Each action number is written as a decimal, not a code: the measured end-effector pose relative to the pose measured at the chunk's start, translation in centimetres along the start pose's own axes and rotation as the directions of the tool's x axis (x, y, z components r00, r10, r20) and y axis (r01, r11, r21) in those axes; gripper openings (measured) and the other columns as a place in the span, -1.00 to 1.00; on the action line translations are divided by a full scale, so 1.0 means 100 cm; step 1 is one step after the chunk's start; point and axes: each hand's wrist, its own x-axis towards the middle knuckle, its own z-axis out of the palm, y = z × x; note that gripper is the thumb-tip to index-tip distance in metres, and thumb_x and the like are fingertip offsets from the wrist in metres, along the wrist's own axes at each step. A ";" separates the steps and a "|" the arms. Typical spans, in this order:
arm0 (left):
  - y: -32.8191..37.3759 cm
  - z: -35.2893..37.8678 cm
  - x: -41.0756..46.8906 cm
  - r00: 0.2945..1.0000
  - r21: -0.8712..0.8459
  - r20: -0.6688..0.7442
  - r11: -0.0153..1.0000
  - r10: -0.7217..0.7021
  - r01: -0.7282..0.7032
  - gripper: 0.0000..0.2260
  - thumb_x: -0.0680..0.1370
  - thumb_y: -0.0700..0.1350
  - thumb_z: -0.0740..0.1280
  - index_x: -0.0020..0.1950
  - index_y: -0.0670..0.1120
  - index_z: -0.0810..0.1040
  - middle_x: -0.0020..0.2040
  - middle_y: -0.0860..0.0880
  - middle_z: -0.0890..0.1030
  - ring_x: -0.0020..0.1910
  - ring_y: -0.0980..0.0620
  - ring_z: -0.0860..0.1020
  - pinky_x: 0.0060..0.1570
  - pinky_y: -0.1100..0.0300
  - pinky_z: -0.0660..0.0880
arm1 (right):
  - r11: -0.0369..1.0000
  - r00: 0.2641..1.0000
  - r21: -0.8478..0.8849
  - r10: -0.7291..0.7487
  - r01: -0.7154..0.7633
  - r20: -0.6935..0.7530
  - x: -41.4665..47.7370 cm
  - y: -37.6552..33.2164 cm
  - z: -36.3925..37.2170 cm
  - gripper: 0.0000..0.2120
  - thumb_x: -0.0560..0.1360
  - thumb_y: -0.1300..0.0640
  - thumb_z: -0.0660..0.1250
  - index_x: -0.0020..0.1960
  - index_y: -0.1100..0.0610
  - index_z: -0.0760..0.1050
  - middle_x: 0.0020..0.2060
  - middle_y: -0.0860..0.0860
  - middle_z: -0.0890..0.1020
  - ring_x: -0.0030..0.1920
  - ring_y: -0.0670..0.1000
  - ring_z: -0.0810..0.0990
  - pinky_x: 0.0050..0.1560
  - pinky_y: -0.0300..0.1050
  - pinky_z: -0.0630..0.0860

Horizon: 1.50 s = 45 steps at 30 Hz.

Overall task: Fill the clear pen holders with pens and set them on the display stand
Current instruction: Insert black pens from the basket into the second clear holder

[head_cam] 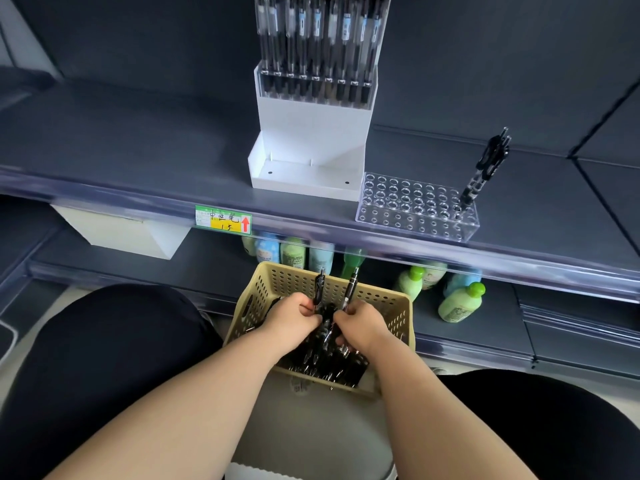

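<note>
A beige perforated basket below the shelf holds a heap of black pens. My left hand grips one black pen that points up. My right hand grips another black pen, also upright. Both hands are inside the basket. On the shelf a clear pen holder with many holes carries a few black pens at its right end. Left of it stands the white display stand; its upper tier bears a filled clear holder, its lower tray is bare.
The grey shelf has a price label on its front rail. Several green and blue bottles stand on the lower shelf behind the basket. A white box hangs under the shelf at left. My dark-clad knees flank the basket.
</note>
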 end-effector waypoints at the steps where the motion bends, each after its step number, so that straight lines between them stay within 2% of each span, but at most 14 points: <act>1: 0.001 -0.001 -0.001 1.000 -0.008 -0.017 1.000 0.006 -0.006 -0.83 0.50 -0.07 0.38 0.04 -0.04 0.47 -0.07 0.06 0.56 -0.13 0.04 0.55 -0.17 0.23 0.41 | 1.000 1.000 0.009 -0.012 0.012 -0.020 0.001 0.000 0.001 -0.80 0.52 0.12 0.21 0.11 0.17 0.38 -0.35 0.05 0.59 -0.47 -0.08 0.53 -0.38 -0.22 0.45; 4: 0.005 -0.003 -0.001 0.997 -0.030 -0.071 0.999 0.010 -0.012 -0.80 0.50 -0.07 0.38 0.09 -0.07 0.49 -0.08 0.08 0.54 -0.11 0.08 0.51 -0.17 0.27 0.34 | 0.996 0.993 0.054 -0.070 0.075 -0.095 0.000 -0.001 0.003 -0.79 0.49 0.16 0.25 0.10 0.12 0.32 -0.24 0.00 0.57 -0.27 0.02 0.62 -0.20 -0.10 0.55; 6: 0.008 -0.003 -0.001 0.995 -0.058 -0.097 0.998 0.010 -0.015 -0.78 0.49 -0.08 0.39 0.11 -0.08 0.51 -0.07 0.07 0.55 -0.09 0.10 0.50 -0.14 0.29 0.34 | 0.990 0.984 0.054 -0.122 0.129 -0.127 -0.001 -0.003 0.002 -0.74 0.48 0.18 0.26 0.13 0.11 0.29 -0.16 -0.01 0.55 -0.18 0.06 0.62 -0.18 -0.11 0.54; 10: 0.015 -0.005 -0.003 0.992 -0.142 -0.123 0.988 0.035 -0.052 -0.78 0.47 -0.10 0.41 0.09 -0.06 0.51 -0.03 0.06 0.58 -0.08 0.12 0.50 -0.12 0.29 0.35 | 0.980 0.964 -0.026 -0.198 0.196 -0.178 -0.005 -0.015 -0.004 -0.83 0.50 0.18 0.22 0.05 0.12 0.28 -0.10 0.10 0.60 -0.20 0.06 0.60 -0.36 -0.19 0.44; 13: 0.028 -0.008 -0.006 0.982 -0.207 -0.167 0.970 0.092 -0.127 -0.80 0.47 -0.10 0.42 0.06 -0.03 0.50 -0.10 0.11 0.56 -0.13 0.16 0.50 -0.22 0.39 0.35 | 0.965 0.932 -0.096 -0.259 0.242 -0.252 -0.009 -0.034 -0.021 -0.84 0.54 0.09 0.17 0.02 0.18 0.36 -0.17 0.14 0.62 -0.18 0.12 0.61 -0.22 -0.09 0.51; 16: 0.049 -0.013 -0.012 0.963 -0.266 -0.185 0.933 0.196 -0.241 -0.81 0.48 -0.12 0.42 0.04 -0.03 0.50 -0.12 0.12 0.56 -0.14 0.23 0.51 -0.19 0.46 0.39 | 0.933 0.864 -0.169 -0.358 0.317 -0.354 -0.016 -0.062 -0.052 -0.77 0.56 0.01 0.18 -0.06 0.18 0.44 -0.18 0.12 0.62 -0.15 0.11 0.60 -0.17 -0.12 0.46; 20: 0.084 -0.020 -0.013 0.921 -0.275 -0.216 0.885 0.325 -0.377 -0.85 0.46 -0.15 0.43 -0.02 -0.03 0.53 -0.12 0.08 0.62 -0.09 0.15 0.58 -0.05 0.35 0.47 | 0.899 0.779 -0.226 -0.437 0.374 -0.449 -0.032 -0.094 -0.112 -0.85 0.54 0.02 0.25 -0.04 0.11 0.48 -0.25 -0.04 0.56 -0.24 -0.01 0.54 -0.28 -0.20 0.38; 24: 0.120 -0.024 -0.009 0.897 -0.302 -0.248 0.851 0.365 -0.430 -0.87 0.45 -0.16 0.44 -0.06 0.00 0.54 -0.13 0.09 0.63 -0.11 0.17 0.59 -0.10 0.43 0.48 | 0.874 0.683 -0.236 -0.481 0.425 -0.550 -0.040 -0.103 -0.166 -0.81 0.46 0.04 0.39 0.02 0.08 0.50 -0.21 -0.07 0.59 -0.15 -0.03 0.54 -0.13 -0.25 0.35; 26: 0.140 -0.026 -0.008 0.881 -0.307 -0.257 0.831 0.397 -0.464 -0.86 0.45 -0.15 0.44 -0.07 0.03 0.54 -0.14 0.12 0.63 -0.11 0.20 0.60 -0.09 0.39 0.50 | 0.871 0.642 -0.192 -0.467 0.451 -0.608 -0.041 -0.100 -0.184 -0.83 0.44 0.02 0.41 -0.03 0.06 0.51 -0.23 -0.06 0.63 -0.17 -0.04 0.57 -0.14 -0.23 0.37; 29: 0.171 -0.026 -0.012 0.848 -0.322 -0.278 0.787 0.452 -0.526 -0.83 0.45 -0.14 0.44 -0.11 0.12 0.52 -0.16 0.18 0.62 -0.17 0.31 0.57 -0.19 0.52 0.45 | 0.862 0.587 -0.158 -0.452 0.482 -0.672 -0.042 -0.095 -0.204 -0.88 0.46 -0.01 0.38 -0.09 0.02 0.50 -0.28 -0.12 0.60 -0.20 -0.06 0.57 -0.16 -0.23 0.40; 33: 0.205 -0.016 -0.014 0.820 -0.340 -0.289 0.748 0.494 -0.570 -0.83 0.45 -0.13 0.43 -0.11 0.13 0.52 -0.17 0.19 0.62 -0.17 0.37 0.55 -0.21 0.57 0.42 | 0.847 0.521 -0.194 -0.467 0.494 -0.714 -0.043 -0.089 -0.231 -0.89 0.49 -0.02 0.34 -0.12 0.00 0.47 -0.35 -0.21 0.52 -0.29 -0.24 0.49 -0.33 -0.57 0.30; 40: 0.232 0.003 -0.006 0.815 -0.372 -0.315 0.727 0.486 -0.577 -0.85 0.44 -0.15 0.44 -0.09 0.07 0.55 -0.16 0.14 0.64 -0.17 0.30 0.58 -0.16 0.46 0.49 | 0.863 0.569 -0.314 -0.499 0.396 -0.653 -0.031 -0.076 -0.245 -0.87 0.49 -0.03 0.34 -0.11 0.02 0.49 -0.41 -0.26 0.42 -0.35 -0.21 0.41 -0.38 -0.44 0.30; 43: 0.237 0.006 -0.007 0.804 -0.386 -0.332 0.706 0.493 -0.593 -0.85 0.44 -0.17 0.44 -0.09 0.06 0.55 -0.16 0.12 0.64 -0.17 0.28 0.58 -0.18 0.48 0.47 | 0.866 0.590 -0.328 -0.497 0.377 -0.636 -0.028 -0.071 -0.244 -0.82 0.50 -0.03 0.33 -0.06 0.08 0.52 -0.40 -0.24 0.43 -0.27 -0.09 0.45 -0.26 -0.25 0.33; 45: 0.239 0.007 -0.007 0.800 -0.388 -0.337 0.701 0.497 -0.599 -0.85 0.44 -0.17 0.44 -0.08 0.06 0.56 -0.16 0.11 0.64 -0.16 0.26 0.59 -0.18 0.48 0.47 | 0.866 0.586 -0.332 -0.497 0.373 -0.640 -0.028 -0.070 -0.243 -0.81 0.50 -0.04 0.33 -0.07 0.10 0.51 -0.39 -0.20 0.45 -0.25 -0.06 0.47 -0.23 -0.24 0.34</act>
